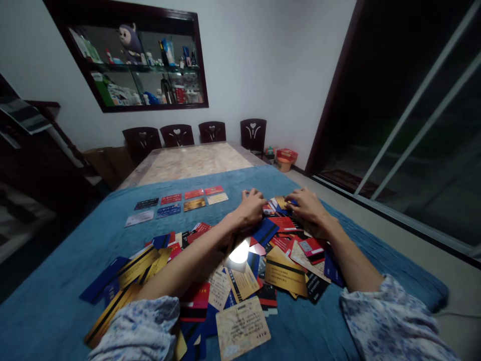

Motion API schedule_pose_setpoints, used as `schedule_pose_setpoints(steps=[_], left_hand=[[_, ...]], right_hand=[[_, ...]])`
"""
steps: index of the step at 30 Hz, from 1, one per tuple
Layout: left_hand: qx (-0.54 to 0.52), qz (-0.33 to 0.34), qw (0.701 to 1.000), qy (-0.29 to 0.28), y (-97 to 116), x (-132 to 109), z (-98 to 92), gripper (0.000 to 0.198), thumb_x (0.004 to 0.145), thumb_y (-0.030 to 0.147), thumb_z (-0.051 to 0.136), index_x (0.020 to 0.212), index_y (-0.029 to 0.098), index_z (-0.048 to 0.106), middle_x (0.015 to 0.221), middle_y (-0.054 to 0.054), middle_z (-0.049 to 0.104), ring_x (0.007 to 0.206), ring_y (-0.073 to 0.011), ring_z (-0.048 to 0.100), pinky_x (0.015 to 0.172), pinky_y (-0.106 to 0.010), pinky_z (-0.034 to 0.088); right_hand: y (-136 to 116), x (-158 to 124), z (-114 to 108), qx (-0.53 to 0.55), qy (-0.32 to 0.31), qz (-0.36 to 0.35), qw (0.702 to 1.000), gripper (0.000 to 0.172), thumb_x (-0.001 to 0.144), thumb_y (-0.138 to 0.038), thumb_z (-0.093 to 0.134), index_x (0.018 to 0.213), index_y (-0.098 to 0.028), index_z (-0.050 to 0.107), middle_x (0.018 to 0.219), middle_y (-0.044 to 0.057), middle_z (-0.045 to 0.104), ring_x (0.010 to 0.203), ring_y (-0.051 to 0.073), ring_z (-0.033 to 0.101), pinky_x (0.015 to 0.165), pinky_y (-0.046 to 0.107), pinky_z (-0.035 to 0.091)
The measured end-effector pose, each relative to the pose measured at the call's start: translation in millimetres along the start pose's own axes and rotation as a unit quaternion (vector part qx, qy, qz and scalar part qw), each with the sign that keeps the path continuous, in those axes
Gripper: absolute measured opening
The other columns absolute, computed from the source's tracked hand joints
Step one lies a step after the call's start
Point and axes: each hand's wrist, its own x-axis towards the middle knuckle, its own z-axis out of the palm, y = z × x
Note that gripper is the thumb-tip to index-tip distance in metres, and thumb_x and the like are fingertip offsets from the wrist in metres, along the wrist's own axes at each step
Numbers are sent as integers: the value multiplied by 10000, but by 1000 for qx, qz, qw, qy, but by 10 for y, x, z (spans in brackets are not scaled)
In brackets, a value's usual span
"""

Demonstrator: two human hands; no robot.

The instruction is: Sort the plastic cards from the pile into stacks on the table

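A loose heap of plastic cards point(240, 281) in red, blue, gold and black lies spread over a blue cloth point(75, 311) on the table in front of me. My left hand point(251, 206) rests knuckles up on the far end of the heap, fingers curled onto the cards there. My right hand point(307, 206) lies beside it, fingers bent down onto cards at the heap's far edge. Whether either hand actually grips a card is hidden by the fingers. Further left, several cards sit in two neat rows point(176, 204).
Beyond the cloth the bare marble tabletop point(191, 163) runs to several dark chairs point(176, 134) along the wall. A glass cabinet point(135, 60) hangs above. Sliding glass doors point(421, 125) stand at right, small containers point(285, 159) on the floor near them.
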Motion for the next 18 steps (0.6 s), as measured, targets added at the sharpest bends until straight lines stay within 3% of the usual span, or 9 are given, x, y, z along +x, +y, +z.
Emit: schedule_pose_setpoints(steps=[6,15,18], left_hand=[[19,11,999,-34,36,329,67,296,851,244,589,1120,187,697,1230,-141,624,1241,-333,407,984,-561,336],[29,19,996,-85,123,798,241,480,825,118,526,1287,237,578,1423,-95,550,1353,-309,345,1034,-568,355],[20,25,994,-103,133,881,293,462,847,113,497,1280,247,583,1438,-86,538,1361,-311,328,1037,-587,347]], right_hand=[[-8,-44,4,-12,-38,54,998,342,938,-325,499,1181,-256,730,1237,138,661,1147,338,484,841,438,416],[-51,-30,76,-14,-53,50,997,328,973,-357,480,1156,-240,726,1250,136,659,1183,331,456,885,440,408],[-63,-39,84,-11,-53,51,997,323,980,-343,469,1145,-243,728,1244,137,660,1177,329,467,882,439,415]])
